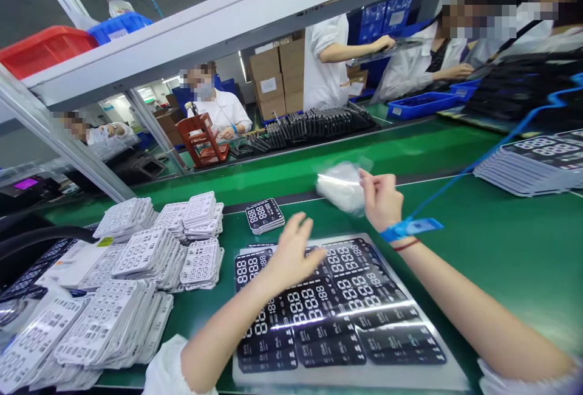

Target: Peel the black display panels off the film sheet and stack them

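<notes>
Well, left hand (296, 255): open, fingers spread, hovering over the display sheets (346, 316).
Right hand (380, 200): pinching the edge of a clear bag (339, 187), held above the green bench (501, 261).
Right wrist: blue strap (410, 229).
Beside them: white panels (136, 252) stacked left, a black stack (265, 216) ahead.
</notes>
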Action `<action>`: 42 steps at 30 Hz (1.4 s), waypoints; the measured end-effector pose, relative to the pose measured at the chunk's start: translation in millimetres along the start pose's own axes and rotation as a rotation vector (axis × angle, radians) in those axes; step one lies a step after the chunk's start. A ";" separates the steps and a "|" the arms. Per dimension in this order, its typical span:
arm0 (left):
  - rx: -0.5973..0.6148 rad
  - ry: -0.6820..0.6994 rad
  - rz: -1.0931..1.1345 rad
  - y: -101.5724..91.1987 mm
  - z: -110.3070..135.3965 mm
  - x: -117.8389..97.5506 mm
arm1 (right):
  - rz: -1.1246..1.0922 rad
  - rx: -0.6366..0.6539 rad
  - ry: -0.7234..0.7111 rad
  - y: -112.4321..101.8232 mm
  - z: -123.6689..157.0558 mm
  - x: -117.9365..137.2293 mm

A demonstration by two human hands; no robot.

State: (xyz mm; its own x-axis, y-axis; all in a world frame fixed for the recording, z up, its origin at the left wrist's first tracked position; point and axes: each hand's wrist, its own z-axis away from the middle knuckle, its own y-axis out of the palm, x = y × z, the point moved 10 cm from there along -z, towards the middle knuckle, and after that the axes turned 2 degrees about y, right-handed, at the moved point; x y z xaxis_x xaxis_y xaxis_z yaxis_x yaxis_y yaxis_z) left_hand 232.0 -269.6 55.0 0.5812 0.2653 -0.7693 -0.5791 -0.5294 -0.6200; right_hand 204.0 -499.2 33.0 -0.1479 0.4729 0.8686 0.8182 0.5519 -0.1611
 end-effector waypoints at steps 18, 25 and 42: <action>0.196 -0.067 -0.188 33.7 -1.1 37.2 | 0.218 0.929 -0.133 52.3 80.4 18.3; 0.218 -0.051 -0.159 36.5 3.9 36.7 | 0.213 0.919 -0.175 49.2 76.8 45.6; -0.475 -0.397 -0.773 -157.5 8.0 35.8 | -0.389 0.707 0.137 45.4 60.2 60.5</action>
State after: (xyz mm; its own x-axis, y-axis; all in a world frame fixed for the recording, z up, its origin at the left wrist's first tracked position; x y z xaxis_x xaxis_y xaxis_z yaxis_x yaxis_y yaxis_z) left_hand 339.4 -170.3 123.9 0.4184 0.8790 -0.2288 0.2189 -0.3421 -0.9138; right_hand 198.8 -404.2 50.0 -0.2420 0.0957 0.9655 0.1723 0.9835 -0.0543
